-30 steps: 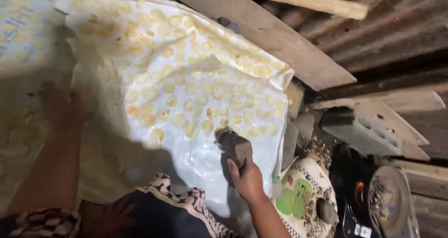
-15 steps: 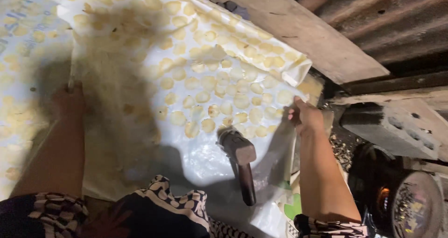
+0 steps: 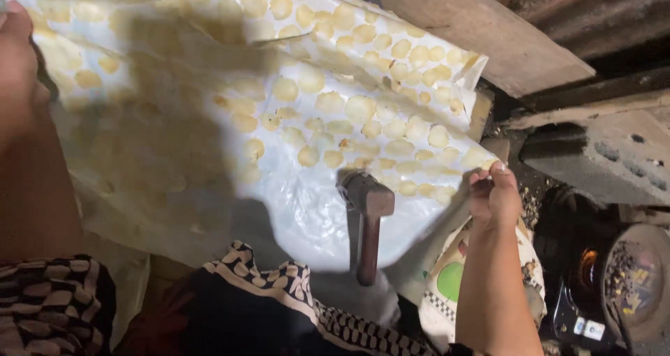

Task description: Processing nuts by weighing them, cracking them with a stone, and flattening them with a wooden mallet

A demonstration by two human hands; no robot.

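r hand (image 3: pixel 494 194) up w/ forearm rising from 6 o'clock, fingers pinching the sheet (image 3: pixel 300 209) edge at 3 o'clock. l hand (image 3: pixel 17 63) at 9 o'clock on the far edge, grip can't tell. sheet w/ discs (image 3: pixel 359 108) spans btwn them; hammer (image 3: pixel 366 220) lies on it, just at 9 o'clock of r hand.

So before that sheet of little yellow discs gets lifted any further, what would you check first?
1. Right hand pinching the sheet's corner: ok.
2. Left hand gripping the opposite edge: cannot tell, mostly out of frame.
3. Plastic sheet level: not ok, it sags in the middle.
4. Yellow discs staying spread out: ok.
5. Wooden-handled mallet off the sheet: not ok, it lies on it.
6. Fire by the right arm kept away from the sheet: ok.
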